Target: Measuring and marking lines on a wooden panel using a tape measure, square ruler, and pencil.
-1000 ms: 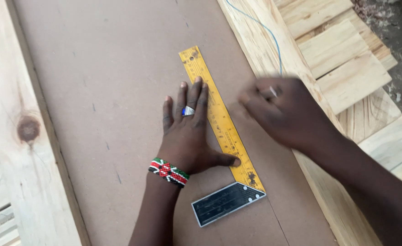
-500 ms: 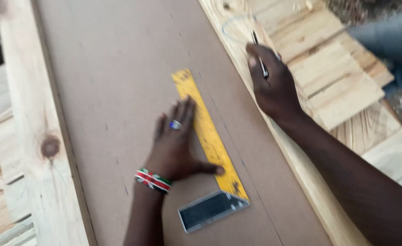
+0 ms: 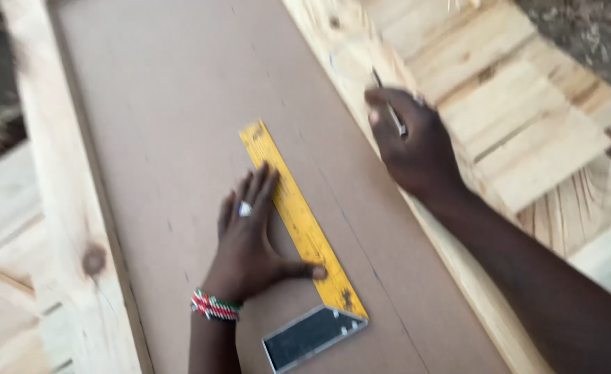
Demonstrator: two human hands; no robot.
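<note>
Try square (image 3: 298,228) with yellow blade and dark stock, laid flat on the brown hardboard sheet (image 3: 167,118); the blade runs diagonally up and away from the viewer, and the stock lies at the near end, its metal-edged face turned upward. The blade is pinned by the left hand (image 3: 250,242), which is spread flat, palm down, fingers extended along the blade's left edge and thumb pressed across it near the stock. A ring is worn on one finger, and a beaded wristband (image 3: 214,305) in red, white and green at the wrist. A pencil (image 3: 388,104) is gripped in the closed fingers of the right hand (image 3: 412,145), which is held over the sheet's right edge, well apart from the blade. A faint straight line can be made out on the sheet to the right of the blade, so some marking appears done; no pencil contact with the sheet is shown, and a line along the blade is judged not yet drawn. The sheet is carried on pale timber planks (image 3: 520,104) and a knotted wooden rail (image 3: 77,228).
</note>
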